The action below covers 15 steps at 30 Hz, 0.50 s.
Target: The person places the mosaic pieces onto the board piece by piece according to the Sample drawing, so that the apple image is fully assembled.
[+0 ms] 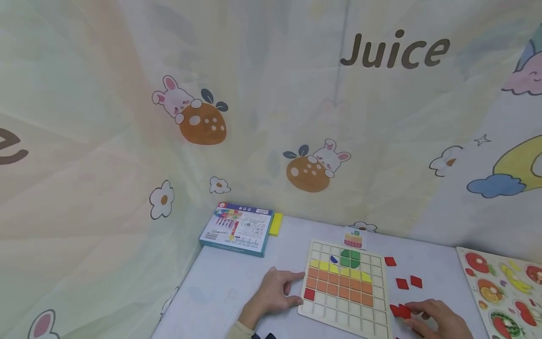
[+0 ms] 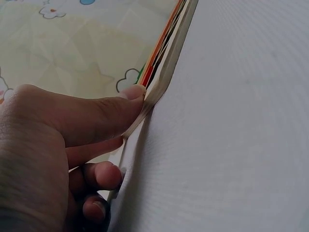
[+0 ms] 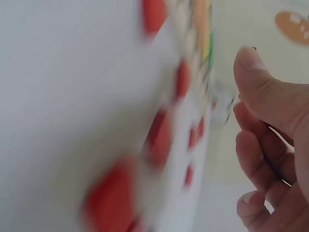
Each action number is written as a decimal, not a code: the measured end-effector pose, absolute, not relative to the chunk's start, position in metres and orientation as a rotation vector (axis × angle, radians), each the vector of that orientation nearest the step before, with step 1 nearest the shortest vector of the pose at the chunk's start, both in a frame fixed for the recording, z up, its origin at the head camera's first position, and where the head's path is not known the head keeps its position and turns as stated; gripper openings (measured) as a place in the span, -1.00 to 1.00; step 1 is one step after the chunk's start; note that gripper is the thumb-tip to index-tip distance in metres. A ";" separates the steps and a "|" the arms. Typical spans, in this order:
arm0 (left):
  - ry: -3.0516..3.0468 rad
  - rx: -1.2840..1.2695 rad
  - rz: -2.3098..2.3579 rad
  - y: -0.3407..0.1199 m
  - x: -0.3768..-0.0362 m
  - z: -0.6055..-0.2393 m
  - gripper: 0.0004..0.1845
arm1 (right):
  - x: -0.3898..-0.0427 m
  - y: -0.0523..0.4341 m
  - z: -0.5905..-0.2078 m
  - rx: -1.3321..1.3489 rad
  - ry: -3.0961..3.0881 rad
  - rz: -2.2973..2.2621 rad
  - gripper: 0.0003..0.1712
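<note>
Left hand [image 1: 274,294] braced grid board [image 1: 345,287] edge with loose fingers; right hand [image 1: 438,319], grip unclear, touched red tiles [image 1: 401,310] beside board, risked scattering them.

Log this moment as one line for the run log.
left hand: steadies grid board edge | right hand: at loose red tiles | red tile placed

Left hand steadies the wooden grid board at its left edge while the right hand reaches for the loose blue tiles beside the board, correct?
Not quite: the head view shows the loose tiles are red, not blue. The rest stands: the left hand touches the wooden grid board at its left edge, and the right hand is at the tiles beside the board.
</note>
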<state>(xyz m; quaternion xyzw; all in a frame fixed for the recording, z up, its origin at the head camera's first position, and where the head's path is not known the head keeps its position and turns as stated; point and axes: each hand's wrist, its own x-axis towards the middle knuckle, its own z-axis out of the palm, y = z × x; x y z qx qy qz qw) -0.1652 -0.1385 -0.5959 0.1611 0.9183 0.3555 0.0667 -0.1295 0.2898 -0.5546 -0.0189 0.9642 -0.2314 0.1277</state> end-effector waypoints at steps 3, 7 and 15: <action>2.769 0.491 1.073 -0.139 -0.166 -0.595 -0.30 | -0.132 0.250 -0.541 -0.103 2.867 -0.743 -0.47; 2.766 0.503 1.073 -0.139 -0.166 -0.595 -0.30 | -0.134 0.205 -0.534 -0.132 2.879 -0.863 -0.57; 2.782 0.524 1.069 -0.139 -0.165 -0.596 -0.30 | -0.137 0.149 -0.545 -0.148 2.763 -1.045 -0.67</action>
